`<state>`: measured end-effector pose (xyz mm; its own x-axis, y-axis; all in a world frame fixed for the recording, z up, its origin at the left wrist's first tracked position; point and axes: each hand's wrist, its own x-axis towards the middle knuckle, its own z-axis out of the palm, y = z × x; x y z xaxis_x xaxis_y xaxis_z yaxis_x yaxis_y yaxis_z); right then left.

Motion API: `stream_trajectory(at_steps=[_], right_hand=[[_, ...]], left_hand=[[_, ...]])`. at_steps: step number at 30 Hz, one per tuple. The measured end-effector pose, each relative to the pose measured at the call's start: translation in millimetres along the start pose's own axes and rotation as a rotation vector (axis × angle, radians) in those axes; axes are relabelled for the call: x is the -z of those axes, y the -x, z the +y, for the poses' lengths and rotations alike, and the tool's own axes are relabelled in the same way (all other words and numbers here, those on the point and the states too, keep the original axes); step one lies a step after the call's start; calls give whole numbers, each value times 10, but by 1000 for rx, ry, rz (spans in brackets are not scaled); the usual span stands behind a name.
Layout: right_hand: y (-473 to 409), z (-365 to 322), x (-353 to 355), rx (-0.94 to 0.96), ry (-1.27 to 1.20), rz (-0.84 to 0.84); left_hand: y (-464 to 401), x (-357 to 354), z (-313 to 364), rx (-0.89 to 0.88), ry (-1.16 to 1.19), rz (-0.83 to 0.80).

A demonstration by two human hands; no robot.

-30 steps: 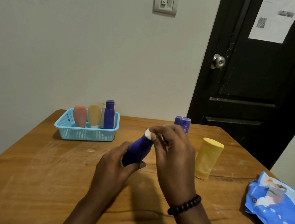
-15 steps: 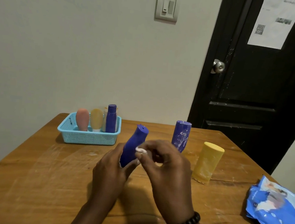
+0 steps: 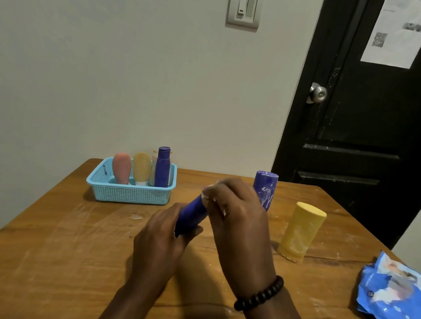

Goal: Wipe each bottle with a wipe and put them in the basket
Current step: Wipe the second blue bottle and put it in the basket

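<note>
Wooden table pushed up against a plain pale wall, black door off to the right w/ a paper taped on it. Using the light blue basket as the landmark: it sits at the far left of the tabletop & already has a pink bottle, a small yellow bottle and a purple bottle standing upright inside.

Right of the basket and nearer the camera, the left hand grips the lower end of a blue bottle, fingers curled round it, bottle tilted w/ its top pointing up and away. Right hand is wrapped over the top end, fingers bunched and pinching a white wipe against the bottle, only a sliver of wipe shows tbh. Beaded bracelet on that wrist.

Further right of the basket, a purple tube stands upright partly behind the right hand, then a yellow tube tilted a bit. Way right, at the table edge, a blue wipes pack lies flat.
</note>
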<state>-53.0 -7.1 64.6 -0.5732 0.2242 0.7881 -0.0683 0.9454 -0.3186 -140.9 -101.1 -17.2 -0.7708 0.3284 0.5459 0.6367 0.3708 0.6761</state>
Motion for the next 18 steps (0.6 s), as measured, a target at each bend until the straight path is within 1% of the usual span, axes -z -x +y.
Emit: stream_trajectory(at_steps=[1, 3, 4, 6, 7, 8, 10, 11, 13, 16, 18], right_hand=[[26, -8, 46, -11, -87, -39], [21, -12, 182, -173, -383, -103], [-5, 12, 239, -252, -460, -54], [-80, 109, 304, -340, -419, 83], [-126, 142, 309, -364, -389, 89], [-163, 153, 302, -377, -376, 52], [-194, 141, 252, -374, -360, -83], [-196, 133, 219, -362, -330, -134], [-191, 115, 159, -299, -247, -158], [-149, 77, 103, -221, -129, -90], [-91, 52, 65, -152, -88, -38]], left_hand=[[-1, 13, -2, 5, -7, 22], [-14, 31, -3, 3, -18, 72], [-27, 31, 0, 0, -24, 86], [-38, 11, 4, -4, -22, 83], [-38, 1, 7, -5, -18, 74], [-37, -4, 24, -6, -12, 65], [-30, -25, 43, -5, -5, 53], [-24, -41, 38, 4, -9, 45], [-16, -61, 11, 12, -26, 38], [5, -56, -4, -2, -36, 9], [8, -71, 11, 29, 2, -38]])
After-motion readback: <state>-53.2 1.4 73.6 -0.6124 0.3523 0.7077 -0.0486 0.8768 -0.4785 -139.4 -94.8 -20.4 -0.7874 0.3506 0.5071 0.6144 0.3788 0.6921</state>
